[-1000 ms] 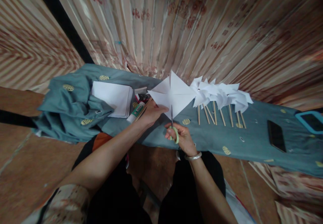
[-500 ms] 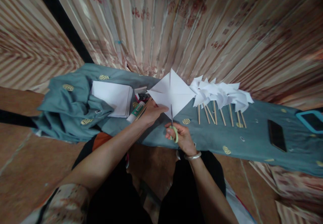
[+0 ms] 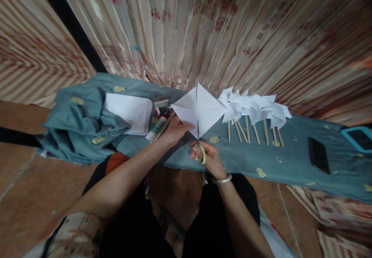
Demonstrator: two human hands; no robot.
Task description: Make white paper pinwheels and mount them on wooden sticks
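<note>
A square sheet of white paper (image 3: 207, 109) is held up with one corner toward me, slit inward from its corners. My left hand (image 3: 175, 131) pinches its lower left edge, thumb on top and the other fingers underneath. In my right hand (image 3: 211, 156) is a pair of scissors (image 3: 202, 155) with pale green handles. Their blades lie along the paper's near corner, on the line running toward the middle. To the right, several white paper pinwheels (image 3: 252, 109) on wooden sticks overlap in a row.
A stack of white paper (image 3: 129, 110) lies left on the blue-green cloth (image 3: 238, 159). Beside it are a glue stick (image 3: 156, 129), wooden sticks (image 3: 166, 124) and a small red-and-white box (image 3: 163, 110). A dark phone (image 3: 319, 155) and a blue-framed device (image 3: 359, 138) lie at right. A patterned curtain (image 3: 186, 29) hangs behind.
The far corner of the paper has dipped slightly toward me. Both hands keep nearly the same place and grip, with the scissors still at the near corner.
</note>
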